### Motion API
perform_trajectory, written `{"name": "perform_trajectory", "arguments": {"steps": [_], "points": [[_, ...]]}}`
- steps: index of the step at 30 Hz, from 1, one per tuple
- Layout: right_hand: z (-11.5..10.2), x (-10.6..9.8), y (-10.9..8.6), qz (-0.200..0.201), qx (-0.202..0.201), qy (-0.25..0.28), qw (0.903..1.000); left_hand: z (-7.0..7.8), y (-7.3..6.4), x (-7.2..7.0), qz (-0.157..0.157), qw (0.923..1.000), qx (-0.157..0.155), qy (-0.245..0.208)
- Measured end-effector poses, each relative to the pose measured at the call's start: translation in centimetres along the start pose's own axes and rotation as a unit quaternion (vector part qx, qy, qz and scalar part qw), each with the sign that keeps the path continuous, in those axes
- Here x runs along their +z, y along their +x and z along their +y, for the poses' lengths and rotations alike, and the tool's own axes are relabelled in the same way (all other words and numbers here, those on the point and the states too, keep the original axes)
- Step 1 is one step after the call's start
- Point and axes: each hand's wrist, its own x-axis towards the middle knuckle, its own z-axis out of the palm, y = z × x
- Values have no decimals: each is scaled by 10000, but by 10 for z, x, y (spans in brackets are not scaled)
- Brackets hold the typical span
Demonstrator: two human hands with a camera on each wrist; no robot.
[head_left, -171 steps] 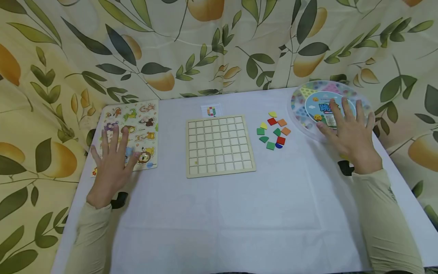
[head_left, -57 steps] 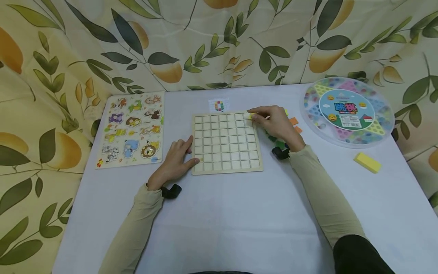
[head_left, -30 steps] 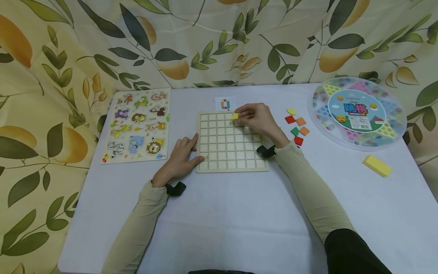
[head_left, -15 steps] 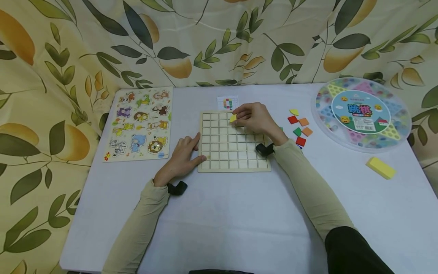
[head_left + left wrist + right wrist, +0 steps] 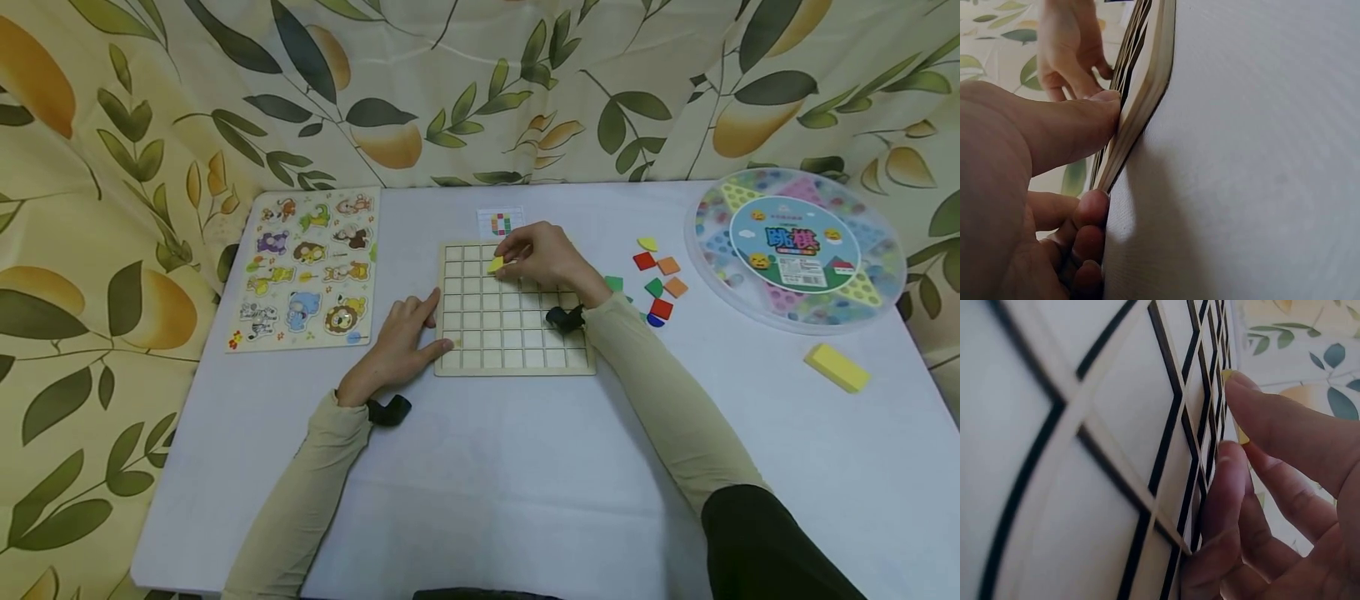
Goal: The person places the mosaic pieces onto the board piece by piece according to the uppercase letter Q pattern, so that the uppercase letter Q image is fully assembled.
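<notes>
A wooden grid board (image 5: 491,333) lies mid-table, its square cells framed by thin raised strips. My left hand (image 5: 397,346) holds the board's left edge. In the left wrist view the thumb (image 5: 1079,128) presses on the rim and the other fingers bend against the side. Over the top rows, my right hand (image 5: 543,254) pinches a small yellow tile (image 5: 496,264) between thumb and fingers. Only slivers of that yellow tile (image 5: 1244,435) show in the right wrist view. A card with a coloured pattern (image 5: 501,222) lies just behind the board.
Several loose tiles in red, orange, green, yellow and blue, among them a red tile (image 5: 661,308), lie right of the board. An animal picture puzzle (image 5: 300,333) is on the left. A round game box (image 5: 795,242) and a yellow block (image 5: 837,367) stand on the right.
Both hands have left the picture puzzle and the round box for the board. My right hand has picked up the yellow tile and carried it leftward over the top rows.
</notes>
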Motion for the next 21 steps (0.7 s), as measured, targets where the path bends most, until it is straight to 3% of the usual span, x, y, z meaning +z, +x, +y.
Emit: {"name": "perform_trajectory", "arguments": {"steps": [14, 21], "points": [[-6, 3, 4, 61, 431, -146, 9989, -8, 1, -10, -358, 9984, 168, -394], [-3, 4, 3, 69, 443, -85, 9990, -6, -1, -12, -448, 9979, 127, -446]]}}
